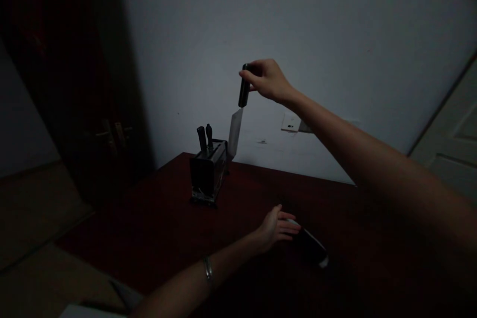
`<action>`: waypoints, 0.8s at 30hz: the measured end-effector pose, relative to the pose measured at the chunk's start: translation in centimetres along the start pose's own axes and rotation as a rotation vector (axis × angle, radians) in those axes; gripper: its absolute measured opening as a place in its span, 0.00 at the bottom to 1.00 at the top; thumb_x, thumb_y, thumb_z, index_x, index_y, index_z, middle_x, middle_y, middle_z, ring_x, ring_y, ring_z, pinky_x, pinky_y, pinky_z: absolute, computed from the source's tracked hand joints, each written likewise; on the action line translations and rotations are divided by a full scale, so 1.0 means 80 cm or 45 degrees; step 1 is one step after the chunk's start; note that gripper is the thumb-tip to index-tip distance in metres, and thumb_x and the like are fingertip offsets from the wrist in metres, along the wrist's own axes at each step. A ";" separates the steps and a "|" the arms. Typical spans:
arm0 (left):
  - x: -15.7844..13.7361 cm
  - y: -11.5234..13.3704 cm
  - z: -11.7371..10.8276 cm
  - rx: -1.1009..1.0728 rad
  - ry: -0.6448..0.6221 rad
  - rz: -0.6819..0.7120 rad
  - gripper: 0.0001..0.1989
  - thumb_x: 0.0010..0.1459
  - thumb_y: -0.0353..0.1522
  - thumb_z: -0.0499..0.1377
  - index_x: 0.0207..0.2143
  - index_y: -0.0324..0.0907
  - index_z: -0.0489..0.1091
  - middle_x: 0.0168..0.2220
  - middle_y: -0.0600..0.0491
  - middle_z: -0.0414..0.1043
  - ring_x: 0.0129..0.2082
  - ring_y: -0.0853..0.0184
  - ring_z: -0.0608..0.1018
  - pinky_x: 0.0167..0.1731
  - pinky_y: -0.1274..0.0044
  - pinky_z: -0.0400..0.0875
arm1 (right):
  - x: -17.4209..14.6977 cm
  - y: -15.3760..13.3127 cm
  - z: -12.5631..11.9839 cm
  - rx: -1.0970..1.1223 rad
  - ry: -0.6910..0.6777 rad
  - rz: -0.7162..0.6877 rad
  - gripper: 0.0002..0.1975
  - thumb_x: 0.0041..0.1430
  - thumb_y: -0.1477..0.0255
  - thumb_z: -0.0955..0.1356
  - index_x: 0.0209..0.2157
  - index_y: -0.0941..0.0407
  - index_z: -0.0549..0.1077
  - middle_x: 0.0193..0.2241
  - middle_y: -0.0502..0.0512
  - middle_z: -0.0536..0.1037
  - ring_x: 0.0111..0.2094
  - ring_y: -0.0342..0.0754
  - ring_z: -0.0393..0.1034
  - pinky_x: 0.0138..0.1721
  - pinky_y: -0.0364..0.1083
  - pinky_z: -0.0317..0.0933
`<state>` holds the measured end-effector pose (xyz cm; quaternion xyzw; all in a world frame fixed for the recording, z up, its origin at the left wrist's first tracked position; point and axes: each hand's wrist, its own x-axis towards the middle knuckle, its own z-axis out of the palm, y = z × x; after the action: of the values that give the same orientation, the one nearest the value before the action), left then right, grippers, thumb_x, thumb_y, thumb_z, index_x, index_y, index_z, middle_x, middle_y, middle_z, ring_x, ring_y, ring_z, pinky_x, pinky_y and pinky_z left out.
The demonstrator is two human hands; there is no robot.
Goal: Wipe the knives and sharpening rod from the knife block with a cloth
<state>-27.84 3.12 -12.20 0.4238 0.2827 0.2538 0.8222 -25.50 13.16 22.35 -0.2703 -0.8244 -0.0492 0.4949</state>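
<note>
My right hand [269, 79] is raised in front of the wall, its fingers closed round the black handle of a broad-bladed kitchen knife [234, 134]. The blade points down, slightly tilted, just right of the knife block [208, 166]; whether the two touch I cannot tell. Two black handles [201, 138] stick up from the block's top. Low over the table, my left hand [274, 228] has its fingers stretched out and holds nothing. Beside its fingertips lies a long dark thing [311, 244] with a pale edge and a pale end, too dim to name.
The dark red table [160, 218] meets the pale wall [208, 35], which carries a socket [290, 122]. A dark door with a metal handle [119, 134] stands at the left. Part of a white panelled door [452, 159] shows at the right edge.
</note>
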 end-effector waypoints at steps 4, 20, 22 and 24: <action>0.029 -0.010 -0.036 0.078 0.178 0.067 0.26 0.60 0.44 0.37 0.37 0.34 0.65 0.33 0.41 0.73 0.32 0.64 0.75 0.34 0.73 0.64 | 0.036 0.000 0.025 0.154 -0.023 0.090 0.14 0.54 0.60 0.65 0.25 0.58 0.65 0.20 0.48 0.61 0.27 0.44 0.64 0.31 0.48 0.68; 0.051 -0.032 -0.056 0.038 0.216 0.204 0.22 0.57 0.43 0.44 0.28 0.33 0.65 0.21 0.45 0.70 0.21 0.64 0.73 0.28 0.69 0.66 | 0.083 0.027 0.088 0.262 -0.140 0.135 0.14 0.53 0.60 0.66 0.24 0.56 0.63 0.21 0.49 0.63 0.27 0.44 0.64 0.32 0.50 0.69; 0.051 -0.032 -0.056 0.029 0.219 0.195 0.22 0.57 0.43 0.44 0.28 0.33 0.65 0.20 0.45 0.69 0.21 0.64 0.72 0.28 0.69 0.66 | 0.083 0.031 0.092 0.253 -0.149 0.130 0.14 0.53 0.61 0.66 0.24 0.56 0.63 0.20 0.49 0.62 0.27 0.44 0.64 0.32 0.51 0.70; 0.051 -0.032 -0.056 0.023 0.200 0.208 0.23 0.56 0.44 0.44 0.28 0.33 0.65 0.20 0.46 0.69 0.21 0.64 0.72 0.28 0.69 0.66 | 0.083 0.034 0.096 0.252 -0.152 0.126 0.14 0.53 0.61 0.66 0.24 0.56 0.63 0.20 0.49 0.62 0.27 0.44 0.63 0.32 0.51 0.70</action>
<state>-27.56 7.00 -17.51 0.4317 0.3131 0.3500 0.7701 -32.63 20.82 23.58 -0.2631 -0.8388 0.0731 0.4711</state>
